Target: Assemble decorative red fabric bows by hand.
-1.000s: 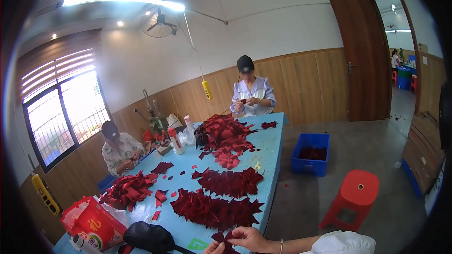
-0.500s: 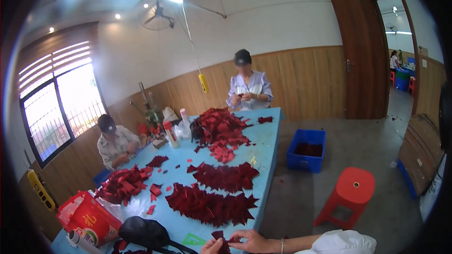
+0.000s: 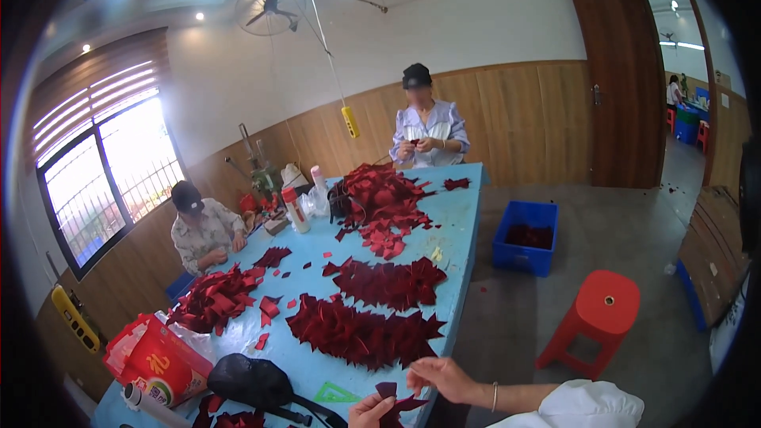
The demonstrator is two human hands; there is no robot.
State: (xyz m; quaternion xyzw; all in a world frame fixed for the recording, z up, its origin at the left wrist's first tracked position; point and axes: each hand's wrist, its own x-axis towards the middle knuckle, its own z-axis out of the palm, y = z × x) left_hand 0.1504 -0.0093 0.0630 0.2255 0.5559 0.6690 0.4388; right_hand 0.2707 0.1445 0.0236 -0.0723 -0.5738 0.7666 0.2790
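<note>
At the near edge of the table, my left hand [image 3: 369,412] pinches a dark red piece of cloth with pointed ends [image 3: 388,390]. Just right of it and slightly higher, my right hand [image 3: 448,380] has its fingers bent and apart, with nothing visible in them. A bracelet circles that wrist. Beyond my hands lie two long rows of dark red pointed cloth pieces [image 3: 361,334] [image 3: 392,283]. A green triangular ruler [image 3: 336,393] rests beside my left hand, close to a black bag [image 3: 250,381].
Red cloth heaps [image 3: 380,194] cover parts of the blue table [image 3: 460,222]. Two people sit at its far and left sides. A red bag [image 3: 158,361] and bottle [image 3: 151,406] stand near left. On the floor are a blue crate [image 3: 525,257] and red stool [image 3: 606,301].
My right hand has come off the cloth piece and moved up and right with its fingers parting. My left hand still holds the piece. The whole view has shifted slightly.
</note>
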